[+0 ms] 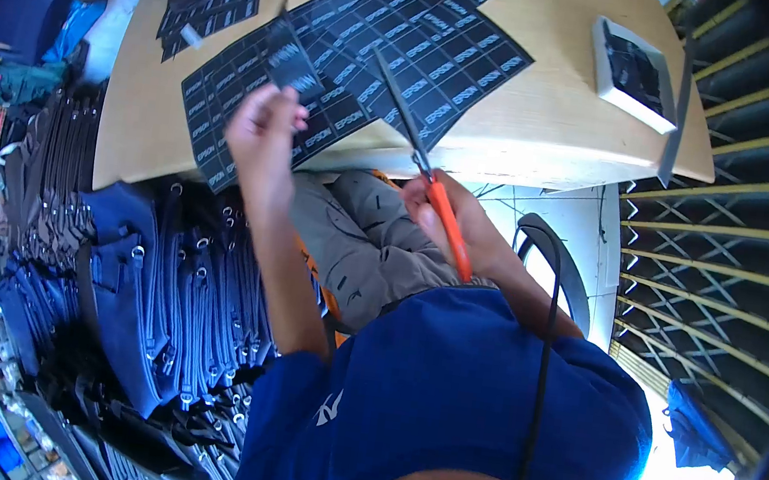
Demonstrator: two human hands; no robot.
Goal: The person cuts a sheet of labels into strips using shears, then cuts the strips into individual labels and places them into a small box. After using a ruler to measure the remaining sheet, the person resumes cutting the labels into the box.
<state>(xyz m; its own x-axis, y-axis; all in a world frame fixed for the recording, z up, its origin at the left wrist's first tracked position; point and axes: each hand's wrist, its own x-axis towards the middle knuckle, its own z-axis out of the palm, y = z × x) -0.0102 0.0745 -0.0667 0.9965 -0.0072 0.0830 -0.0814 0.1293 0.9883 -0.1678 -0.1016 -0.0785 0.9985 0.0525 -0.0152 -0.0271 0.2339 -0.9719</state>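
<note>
by the table (550, 145), orange-handled scissors (423, 159) sit in the right fingers (419, 208).

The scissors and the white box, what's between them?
In the head view, going from the scissors: part of the black EPSON sheets first, then bare tabletop up to the white box.

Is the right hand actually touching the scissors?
Touching. The head view shows the right hand wrapped around the orange handle of the scissors.
</note>
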